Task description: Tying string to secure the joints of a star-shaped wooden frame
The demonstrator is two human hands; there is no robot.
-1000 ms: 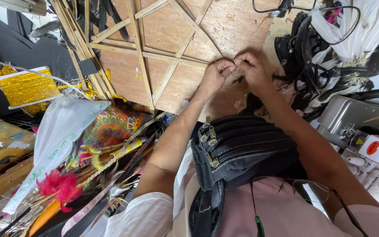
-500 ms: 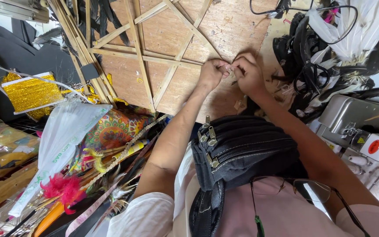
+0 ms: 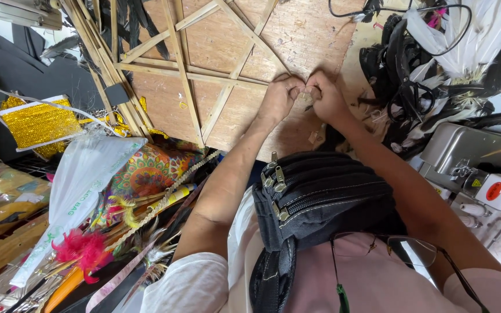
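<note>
Both hands meet at one joint of the bamboo frame (image 3: 204, 75) lying on the wooden desk (image 3: 314, 35). Our left hand (image 3: 279, 98) and right hand (image 3: 326, 95) have fingers pressed together, pinching something tiny there; can't tell if it's string or tape. Most slats look already joined, so we'd guess this joint is among the last. Feathers (image 3: 465, 52) sit unused nearby.

— What sort of place am I in?
— A craft workshop: wooden board (image 3: 297, 40) with a stick frame (image 3: 204, 75) ahead, feathers (image 3: 465, 40) far right, gold trim (image 3: 39, 123) left, sewing machine (image 3: 482, 174) right.
</note>
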